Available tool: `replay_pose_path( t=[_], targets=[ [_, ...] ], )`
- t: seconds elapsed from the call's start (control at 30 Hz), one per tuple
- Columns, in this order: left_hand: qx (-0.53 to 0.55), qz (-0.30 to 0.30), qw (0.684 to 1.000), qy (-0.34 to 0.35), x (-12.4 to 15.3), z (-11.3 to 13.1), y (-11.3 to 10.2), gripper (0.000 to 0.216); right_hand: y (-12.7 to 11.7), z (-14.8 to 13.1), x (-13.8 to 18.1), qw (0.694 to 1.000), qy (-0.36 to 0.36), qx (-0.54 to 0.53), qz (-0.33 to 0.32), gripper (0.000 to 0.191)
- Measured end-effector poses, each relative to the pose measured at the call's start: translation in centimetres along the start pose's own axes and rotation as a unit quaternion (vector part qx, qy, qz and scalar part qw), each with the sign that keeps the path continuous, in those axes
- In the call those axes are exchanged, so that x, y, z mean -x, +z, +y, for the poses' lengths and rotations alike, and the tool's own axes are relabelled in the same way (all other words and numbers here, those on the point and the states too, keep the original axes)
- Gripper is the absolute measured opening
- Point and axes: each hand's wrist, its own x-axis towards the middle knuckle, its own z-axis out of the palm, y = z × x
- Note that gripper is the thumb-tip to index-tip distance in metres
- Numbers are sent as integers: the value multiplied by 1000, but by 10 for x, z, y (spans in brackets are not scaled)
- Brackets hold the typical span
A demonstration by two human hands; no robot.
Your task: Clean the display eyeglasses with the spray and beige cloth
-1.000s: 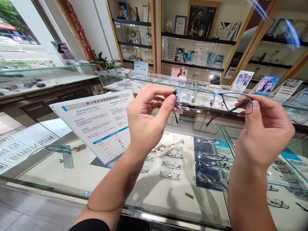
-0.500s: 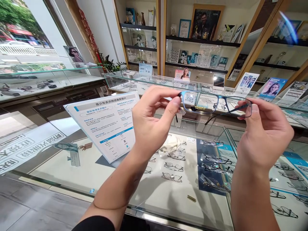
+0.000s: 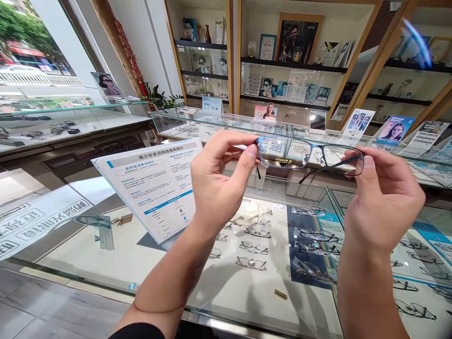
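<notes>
I hold a pair of blue-framed glasses (image 3: 310,154) up in front of me, level, above the glass display counter (image 3: 106,268). My left hand (image 3: 221,183) pinches the frame's left corner between thumb and fingers. My right hand (image 3: 383,197) pinches the right corner the same way. The temples are folded behind the lenses, which carry printed demo lettering.
A white and blue printed sign (image 3: 155,186) stands tilted on the counter to the left. Under the glass lie several rows of eyeglass frames (image 3: 252,247). A second counter (image 3: 226,120) and wall shelves (image 3: 293,68) with pictures stand behind. A window is at the far left.
The glasses and both hands have stayed together at about the same height, shifting slightly left in the picture; the view has moved a little. The grip is the same.
</notes>
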Motion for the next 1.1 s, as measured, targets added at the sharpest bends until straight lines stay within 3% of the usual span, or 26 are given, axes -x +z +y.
replay_pose_path(
  t=[1.1],
  targets=[
    [-27,-20,999,-31,-2,-14,0,20,1,-17,2,999,-26,-17,16,10]
  ],
)
